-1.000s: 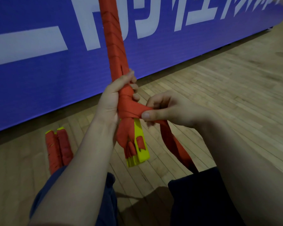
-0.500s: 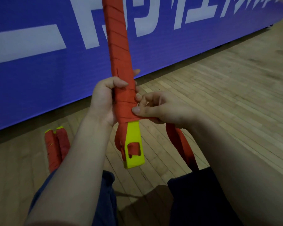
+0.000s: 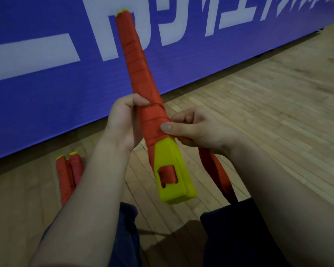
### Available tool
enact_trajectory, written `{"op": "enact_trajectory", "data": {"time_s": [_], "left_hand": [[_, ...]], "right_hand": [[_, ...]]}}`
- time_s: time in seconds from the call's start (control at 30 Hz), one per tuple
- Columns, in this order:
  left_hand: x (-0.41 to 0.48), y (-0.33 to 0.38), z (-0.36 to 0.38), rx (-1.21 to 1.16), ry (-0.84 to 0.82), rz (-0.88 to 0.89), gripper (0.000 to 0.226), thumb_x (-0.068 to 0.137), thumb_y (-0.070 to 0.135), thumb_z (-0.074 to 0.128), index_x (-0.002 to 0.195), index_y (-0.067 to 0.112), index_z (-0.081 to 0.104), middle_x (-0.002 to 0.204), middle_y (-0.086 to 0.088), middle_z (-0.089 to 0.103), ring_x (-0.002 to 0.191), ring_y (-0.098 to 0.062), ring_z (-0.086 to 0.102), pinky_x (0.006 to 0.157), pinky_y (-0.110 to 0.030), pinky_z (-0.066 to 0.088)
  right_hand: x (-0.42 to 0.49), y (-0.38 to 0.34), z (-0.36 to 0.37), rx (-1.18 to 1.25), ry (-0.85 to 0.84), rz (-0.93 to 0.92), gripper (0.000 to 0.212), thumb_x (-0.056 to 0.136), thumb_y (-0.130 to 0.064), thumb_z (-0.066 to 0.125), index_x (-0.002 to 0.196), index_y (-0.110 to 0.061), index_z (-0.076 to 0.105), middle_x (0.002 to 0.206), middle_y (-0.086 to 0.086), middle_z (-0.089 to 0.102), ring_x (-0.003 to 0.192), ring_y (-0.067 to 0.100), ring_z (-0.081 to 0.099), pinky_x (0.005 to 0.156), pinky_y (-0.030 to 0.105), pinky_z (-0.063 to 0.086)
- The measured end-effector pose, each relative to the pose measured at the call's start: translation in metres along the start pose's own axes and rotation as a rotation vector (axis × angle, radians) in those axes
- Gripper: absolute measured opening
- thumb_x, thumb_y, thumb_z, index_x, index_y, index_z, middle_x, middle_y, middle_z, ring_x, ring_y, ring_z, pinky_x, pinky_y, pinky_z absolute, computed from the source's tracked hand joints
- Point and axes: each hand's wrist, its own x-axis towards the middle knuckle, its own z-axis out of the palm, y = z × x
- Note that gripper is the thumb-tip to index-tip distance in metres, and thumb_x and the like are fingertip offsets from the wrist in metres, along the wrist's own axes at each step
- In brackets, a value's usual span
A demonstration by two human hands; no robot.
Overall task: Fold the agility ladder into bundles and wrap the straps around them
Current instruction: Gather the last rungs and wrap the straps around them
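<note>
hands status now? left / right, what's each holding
Left hand: closed around the wrapped ladder bundle.
Right hand: closed, thumb pressing the wrap, pinching the loose red strap.

Wooden plank floor, light brown. Blue banner with large white lettering stands along the floor's far edge.

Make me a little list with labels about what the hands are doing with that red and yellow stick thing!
held thing: agility ladder bundle, yellow rungs wrapped in red strap
left hand: grips the bundle's middle
right hand: thumb presses the wrap, fingers hold the strap
loose strap: hangs down towards the lap
on the floor: two wrapped bundles
behind: blue banner
</note>
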Motion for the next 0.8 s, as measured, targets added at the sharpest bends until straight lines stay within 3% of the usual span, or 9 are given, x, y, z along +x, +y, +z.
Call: {"op": "enact_trajectory", "data": {"time_s": [0.07, 0.17, 0.23, 0.3, 0.4, 0.47, 0.63, 0.73, 0.8], "left_hand": [[0.0, 0.003, -0.003, 0.21, 0.056, -0.035, 0.023, 0.07, 0.016, 0.052, 0.088, 0.011, 0.066, 0.078, -0.004, 0.065, 0.069, -0.02, 0.063, 0.072, -0.033, 0.052], [-0.004, -0.004, -0.001, 0.47, 0.127, -0.122, 0.017, 0.092, 0.028, 0.054, 0.096, 0.016, 0.066, 0.085, -0.003, 0.065, 0.072, -0.018, 0.064, 0.073, -0.035, 0.052], [-0.006, -0.017, 0.006, 0.434, 0.1, -0.222, 0.03, 0.091, 0.038, 0.058, 0.111, 0.017, 0.063, 0.088, -0.004, 0.067, 0.071, -0.019, 0.066, 0.066, -0.035, 0.053], [-0.002, -0.031, 0.013, 0.242, 0.117, -0.246, 0.035, 0.089, 0.033, 0.065, 0.119, 0.017, 0.058, 0.085, -0.005, 0.064, 0.063, -0.017, 0.065, 0.055, -0.032, 0.054], [0.006, -0.044, 0.019, 0.045, 0.253, -0.124, 0.017, 0.087, 0.012, 0.067, 0.1, 0.02, 0.059, 0.07, -0.002, 0.062, 0.053, -0.012, 0.063, 0.048, -0.025, 0.053], [0.008, -0.044, 0.018, 0.018, 0.293, -0.048, 0.02, 0.086, 0.002, 0.065, 0.095, 0.02, 0.06, 0.062, 0.0, 0.062, 0.05, -0.01, 0.063, 0.048, -0.021, 0.052], [0.011, -0.029, 0.011, 0.057, 0.245, 0.123, 0.027, 0.084, -0.003, 0.061, 0.103, 0.016, 0.058, 0.057, 0.0, 0.058, 0.051, -0.013, 0.057, 0.049, -0.024, 0.05], [0.014, -0.024, 0.011, 0.129, 0.28, 0.236, 0.036, 0.083, -0.002, 0.062, 0.114, 0.016, 0.056, 0.053, 0.005, 0.053, 0.048, -0.009, 0.052, 0.046, -0.02, 0.044], [0.015, -0.023, 0.012, 0.147, 0.316, 0.292, 0.033, 0.083, -0.001, 0.063, 0.112, 0.013, 0.054, 0.057, 0.004, 0.049, 0.047, -0.007, 0.048, 0.044, -0.019, 0.04]], "right_hand": [[-0.002, 0.001, -0.003, -0.076, 0.067, -0.001, 0.04, 0.092, -0.015, 0.063, 0.054, -0.022, 0.068, 0.046, -0.009, 0.042, 0.042, 0.008, 0.028, 0.043, 0.02, 0.022], [0.002, 0.012, -0.009, -0.193, 0.195, 0.033, 0.029, 0.09, -0.019, 0.069, 0.067, -0.002, 0.068, 0.049, -0.008, 0.046, 0.044, 0.006, 0.035, 0.047, 0.018, 0.028], [0.004, 0.016, -0.012, -0.285, 0.221, 0.071, 0.029, 0.089, -0.025, 0.07, 0.073, -0.001, 0.071, 0.053, -0.001, 0.056, 0.05, 0.008, 0.045, 0.055, 0.025, 0.036], [0.007, 0.019, -0.012, -0.412, 0.217, 0.099, 0.036, 0.088, -0.034, 0.07, 0.075, 0.0, 0.071, 0.057, 0.01, 0.055, 0.054, 0.016, 0.045, 0.057, 0.032, 0.034], [0.011, 0.023, -0.004, -0.538, 0.248, 0.059, 0.042, 0.09, -0.031, 0.068, 0.059, -0.005, 0.057, 0.05, -0.003, 0.04, 0.045, 0.006, 0.036, 0.049, 0.025, 0.03], [0.013, 0.025, 0.001, -0.579, 0.267, -0.001, 0.041, 0.091, -0.029, 0.066, 0.057, -0.012, 0.053, 0.05, -0.007, 0.039, 0.044, 0.005, 0.037, 0.048, 0.022, 0.031], [0.009, 0.016, -0.001, -0.405, 0.168, 0.014, 0.018, 0.086, -0.031, 0.072, 0.094, -0.017, 0.066, 0.071, -0.002, 0.061, 0.06, 0.012, 0.059, 0.056, 0.036, 0.054], [0.003, 0.007, -0.01, -0.271, 0.177, 0.089, 0.046, 0.079, -0.025, 0.079, 0.112, -0.011, 0.049, 0.094, 0.011, 0.068, 0.072, 0.019, 0.06, 0.064, 0.034, 0.051], [-0.001, 0.005, -0.015, -0.178, 0.114, 0.056, 0.051, 0.078, -0.021, 0.079, 0.111, -0.008, 0.043, 0.091, 0.009, 0.066, 0.074, 0.02, 0.056, 0.067, 0.035, 0.046]]}}
